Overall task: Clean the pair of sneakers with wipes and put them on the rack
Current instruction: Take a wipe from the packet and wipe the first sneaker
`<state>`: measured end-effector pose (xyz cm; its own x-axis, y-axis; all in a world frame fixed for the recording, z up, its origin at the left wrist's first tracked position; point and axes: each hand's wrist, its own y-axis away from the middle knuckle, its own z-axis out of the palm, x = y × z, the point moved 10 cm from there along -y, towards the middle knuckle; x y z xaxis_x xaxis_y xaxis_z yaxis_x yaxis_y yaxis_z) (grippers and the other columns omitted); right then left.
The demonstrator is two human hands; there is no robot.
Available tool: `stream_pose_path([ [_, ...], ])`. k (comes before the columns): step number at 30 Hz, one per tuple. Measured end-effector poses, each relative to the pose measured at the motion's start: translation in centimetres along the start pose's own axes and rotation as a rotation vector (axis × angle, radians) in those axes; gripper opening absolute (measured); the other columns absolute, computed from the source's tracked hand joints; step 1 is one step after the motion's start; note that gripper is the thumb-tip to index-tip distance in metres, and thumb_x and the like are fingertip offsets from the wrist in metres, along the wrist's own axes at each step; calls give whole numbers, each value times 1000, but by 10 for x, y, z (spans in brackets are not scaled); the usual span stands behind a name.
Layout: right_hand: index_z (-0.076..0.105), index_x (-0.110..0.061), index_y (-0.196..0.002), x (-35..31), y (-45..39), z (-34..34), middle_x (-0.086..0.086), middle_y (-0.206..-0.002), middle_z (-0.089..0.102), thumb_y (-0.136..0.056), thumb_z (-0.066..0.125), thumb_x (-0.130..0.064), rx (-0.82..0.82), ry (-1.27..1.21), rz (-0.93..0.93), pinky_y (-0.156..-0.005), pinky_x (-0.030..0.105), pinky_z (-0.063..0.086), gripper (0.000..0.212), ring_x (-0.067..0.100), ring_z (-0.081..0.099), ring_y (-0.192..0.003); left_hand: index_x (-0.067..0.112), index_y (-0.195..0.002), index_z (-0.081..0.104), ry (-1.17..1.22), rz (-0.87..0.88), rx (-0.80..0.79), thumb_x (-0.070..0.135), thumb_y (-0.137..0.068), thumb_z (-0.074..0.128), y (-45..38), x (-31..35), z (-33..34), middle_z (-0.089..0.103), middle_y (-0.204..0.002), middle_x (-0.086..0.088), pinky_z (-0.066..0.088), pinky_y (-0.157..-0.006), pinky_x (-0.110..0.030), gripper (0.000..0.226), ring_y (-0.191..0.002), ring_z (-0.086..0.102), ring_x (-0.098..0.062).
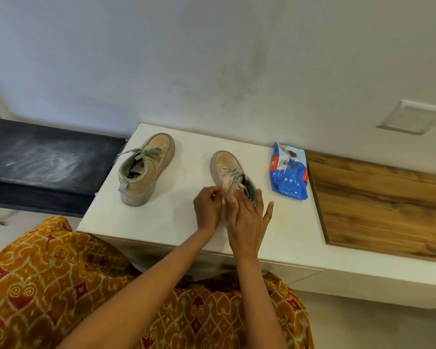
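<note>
Two tan sneakers on the white table [161, 222]: one at the left [146, 170], one at the right [230, 172]. One blue wipes packet [290, 172], one crumpled wipe [228, 190], one dark rack [43, 162]. Two hands, left [208, 210] and right [247, 222].

— Surface?
— A white counter [161, 222] set against the wall, its right end meeting a wood-grain panel [378, 197].
— Items on it?
— Two tan sneakers: the left sneaker [146, 170] standing upright, toe to the wall; the right sneaker [227, 167] near it. A blue wipes pack [288, 172] lies flat just beside the right one.
</note>
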<state>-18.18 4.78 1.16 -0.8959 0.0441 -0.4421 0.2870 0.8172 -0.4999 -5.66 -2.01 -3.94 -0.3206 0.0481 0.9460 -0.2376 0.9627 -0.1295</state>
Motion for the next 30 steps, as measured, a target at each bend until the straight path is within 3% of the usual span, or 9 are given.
stream_pose_path([
  [4, 62, -16, -123, 2, -1, 1, 2, -129, 60, -97, 31, -41, 9, -4, -10, -117, 44, 5, 47, 20, 36, -137, 3, -100, 71, -62, -144, 22, 4, -87, 58, -54, -7, 7, 71, -100, -13, 47, -78, -24, 18, -93, 65, -25],
  [7, 62, -16, -123, 1, -1, -1, 3, -129, 59, -98, 30, -40, 23, -9, -25, -117, 44, 6, 47, 21, 38, -135, 2, -101, 71, -85, -177, 5, 1, -87, 55, -72, -9, 9, 70, -102, -14, 47, -81, -26, 21, -95, 65, -27],
  [9, 62, -16, -123, 1, -1, -1, 3, -128, 60, -99, 25, -43, 24, -19, -16, -117, 45, 7, 52, 21, 38, -135, 3, -99, 71, -49, -148, -8, 0, -87, 55, -64, -9, 10, 70, -101, -13, 49, -81, -25, 20, -94, 65, -25],
  [13, 61, -17, -124, 0, -1, 0, 1, -129, 59, -99, 23, -42, 8, -49, -2, -117, 44, 5, 52, 19, 34, -137, 9, -92, 69, 74, -78, -50, 8, -88, 58, -14, -11, 8, 70, -92, -5, 46, -70, -10, 11, -83, 63, -15],
  [18, 60, -17, -124, 2, -1, -1, 1, -131, 58, -99, 17, -47, 6, -66, 29, -117, 42, 3, 59, 18, 33, -138, 11, -91, 67, 186, -187, -60, 14, -90, 60, 28, -20, 9, 66, -82, 4, 49, -65, -7, 7, -73, 61, -2],
  [21, 56, -19, -129, 5, -2, 1, 0, -136, 54, -97, 18, -51, -28, -138, 62, -118, 40, -1, 60, 14, 27, -140, 14, -88, 67, 145, -253, -19, 10, -90, 57, 15, -27, 3, 67, -86, 1, 53, -77, -23, 11, -79, 63, -13],
  [24, 45, -19, -138, 9, 1, 5, -3, -148, 37, -97, 22, -44, -43, -112, 52, -118, 40, -4, 54, 12, 15, -143, 8, -92, 69, 144, -383, 92, 1, -88, 51, -15, -37, -9, 69, -94, -9, 53, -81, -35, 19, -88, 63, -23],
  [27, 27, -22, -146, 32, -1, 5, -2, -156, 19, -97, 22, -42, -31, -128, 208, -117, 40, -6, 53, 12, 2, -144, 7, -94, 70, 75, -392, 21, -1, -85, 52, -43, -35, 2, 70, -98, -11, 52, -80, -33, 22, -92, 63, -26],
  [30, 24, -23, -147, 52, 0, 9, 1, -155, 21, -96, 21, -42, -101, -171, 334, -116, 41, -5, 55, 16, 2, -145, 14, -89, 68, 64, -402, -59, 2, -84, 53, -49, -38, 16, 69, -98, -11, 56, -76, -39, 20, -88, 65, -28],
])
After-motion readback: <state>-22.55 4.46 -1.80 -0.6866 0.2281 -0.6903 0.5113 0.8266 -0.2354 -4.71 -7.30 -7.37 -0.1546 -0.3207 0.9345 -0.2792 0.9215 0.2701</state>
